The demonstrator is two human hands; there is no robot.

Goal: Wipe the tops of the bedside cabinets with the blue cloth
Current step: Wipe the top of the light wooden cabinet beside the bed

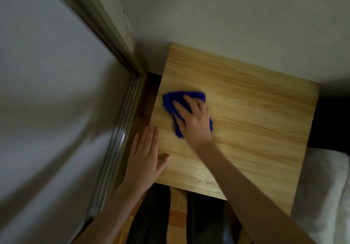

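A light wooden bedside cabinet top (pixel 255 122) fills the middle of the head view. A crumpled blue cloth (pixel 170 101) lies on its left half. My right hand (pixel 193 120) presses flat on the cloth, fingers spread, covering most of it. My left hand (pixel 145 156) rests flat with fingers together on the cabinet's near-left edge, holding nothing.
A white wall runs behind the cabinet. A metal sliding-door frame (pixel 121 130) and a pale panel stand close on the left, with a narrow floor gap between. A white bed (pixel 325 196) borders the right side. My dark trouser legs (pixel 151 215) stand on wooden floor below.
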